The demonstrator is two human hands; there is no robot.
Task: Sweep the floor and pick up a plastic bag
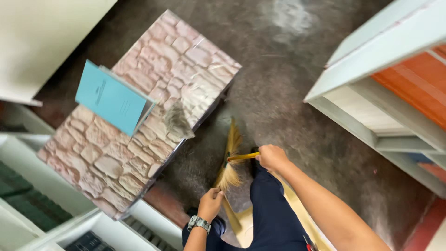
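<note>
- Straw-coloured bristles on a small hand broom (229, 160) are down against the dark concrete floor (288, 93), just right of a low table with a stone-pattern top (139, 125).
- Right hand (271, 157) is closed tight around the broom's yellow handle, so that one's clearly doing the gripping.
- Left hand (210, 203), wristwatch on it, is curled into a loose fist near the lower end of the bristles. Looks like it's pinching or steadying them, but I honestly can't tell for sure.
- Progress-wise, my guess is the sweeping is somewhere in the middle: a pale dusty patch (290, 16) sits on the far floor, well apart from the broom, so that bit isn't done yet.
- Other stuff: a blue booklet (110, 97) and a grey crumpled rag (178, 122) on the table, and white shelving (367, 125) on the right.
</note>
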